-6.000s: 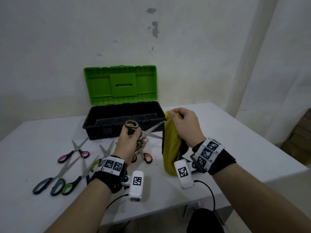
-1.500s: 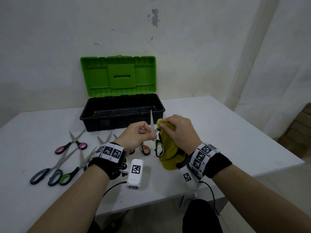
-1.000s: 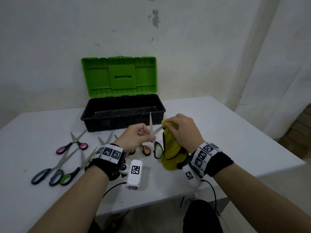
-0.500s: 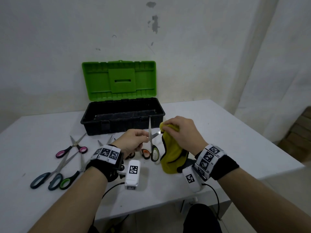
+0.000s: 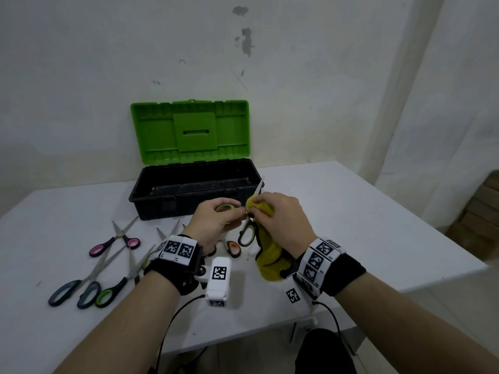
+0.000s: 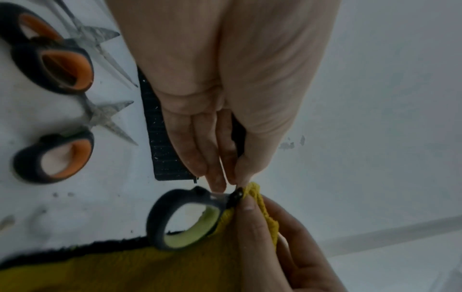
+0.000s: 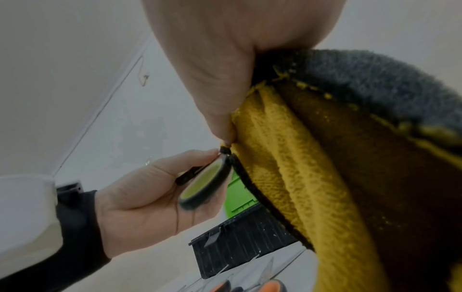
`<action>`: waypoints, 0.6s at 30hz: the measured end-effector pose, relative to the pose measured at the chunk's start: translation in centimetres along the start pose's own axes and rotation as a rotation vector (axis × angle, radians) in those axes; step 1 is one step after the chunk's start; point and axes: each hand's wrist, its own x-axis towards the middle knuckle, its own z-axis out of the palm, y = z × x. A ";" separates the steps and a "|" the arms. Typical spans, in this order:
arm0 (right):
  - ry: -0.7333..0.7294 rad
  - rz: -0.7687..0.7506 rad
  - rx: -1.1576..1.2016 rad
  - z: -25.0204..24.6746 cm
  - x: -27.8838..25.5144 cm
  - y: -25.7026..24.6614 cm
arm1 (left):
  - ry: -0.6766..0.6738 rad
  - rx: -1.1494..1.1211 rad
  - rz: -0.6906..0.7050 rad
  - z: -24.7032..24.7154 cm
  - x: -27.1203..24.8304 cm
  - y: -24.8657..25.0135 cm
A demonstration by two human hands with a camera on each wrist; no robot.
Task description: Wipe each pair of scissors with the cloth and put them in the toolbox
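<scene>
Above the table's front, my left hand [image 5: 237,213] pinches a pair of black scissors with green-lined rings [image 5: 247,235]. One ring [image 7: 202,184] lies in its palm and the other hangs below. One blade [image 5: 259,184] points up to the right. My right hand [image 5: 255,213] grips the yellow cloth [image 5: 267,256] and pinches it around the scissors at the pivot [image 6: 236,194]. The black toolbox [image 5: 194,197] stands open behind, its green lid [image 5: 189,130] upright. In the left wrist view the left hand's fingertips [image 6: 220,183] meet the cloth [image 6: 125,272].
Several other scissors lie on the white table [image 5: 364,225], left of my hands: pink-handled [image 5: 116,238], grey-blue [image 5: 78,286], green-handled [image 5: 113,287] and orange-handled [image 5: 232,245]. The wall is right behind the toolbox. The table's front edge runs under my wrists.
The scissors have turned in my left hand: it held the blade with both rings hanging, now one ring is in its palm. The blade tip leans right. The cloth hand stays at the pivot.
</scene>
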 end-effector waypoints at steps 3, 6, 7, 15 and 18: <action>0.075 0.031 0.072 -0.3 0.1 -0.6 | -0.054 -0.153 -0.017 0.3 -0.4 0.1; 0.101 0.027 0.100 -0.5 0.3 -1.0 | -0.043 -0.211 -0.034 0.4 -0.4 0.1; 0.091 0.015 0.087 -0.5 0.3 -1.0 | -0.022 -0.222 -0.033 0.4 -0.3 0.1; -0.046 0.011 0.011 -0.4 0.4 -0.7 | 0.142 -0.208 0.051 0.7 0.1 -0.3; -0.056 0.003 0.000 -0.4 0.3 -0.7 | 0.167 -0.253 0.035 0.9 0.2 -0.4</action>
